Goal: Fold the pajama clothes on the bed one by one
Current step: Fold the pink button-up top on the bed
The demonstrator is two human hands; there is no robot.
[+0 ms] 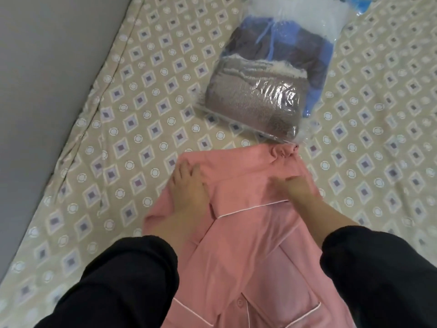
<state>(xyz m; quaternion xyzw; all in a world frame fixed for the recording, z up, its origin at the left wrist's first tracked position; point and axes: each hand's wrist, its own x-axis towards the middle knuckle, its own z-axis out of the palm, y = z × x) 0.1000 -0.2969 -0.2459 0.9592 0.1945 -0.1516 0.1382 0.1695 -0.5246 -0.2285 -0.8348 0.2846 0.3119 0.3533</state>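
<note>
**While both hands lie on the pink top: smoothing before the next fold**

As the frame shows it, the beige bed sheet printed with diamonds and rings point(142, 102) runs out on all sides of the fingers. The pink cotton pajama top with white piping point(248, 256) lies under them and stretches back toward the person, pocket nearest the body.

- Clear plastic bag of folded brown and blue clothes point(260, 95): beyond the fingertips, its near edge just touching the pink fabric.
- Left hand point(189, 188): flat on the cloth, fingers point(183, 170) straight and slightly spread, pressing, holding nothing.
- Right hand point(299, 189): motion-blurred on the cloth; cannot tell whether it presses flat or pinches.
- White piping line point(248, 207): just behind both hands, running between the wrists.
- Gathered pink end point(283, 151): just past the right fingertips; sleeve cuff or waistband, cannot tell.

Judgement: a flattening step. Done well, the left palm anchors while the right sweeps outward, pushing creases to the edges, keeping the layer square to the piping before folding over.
</note>
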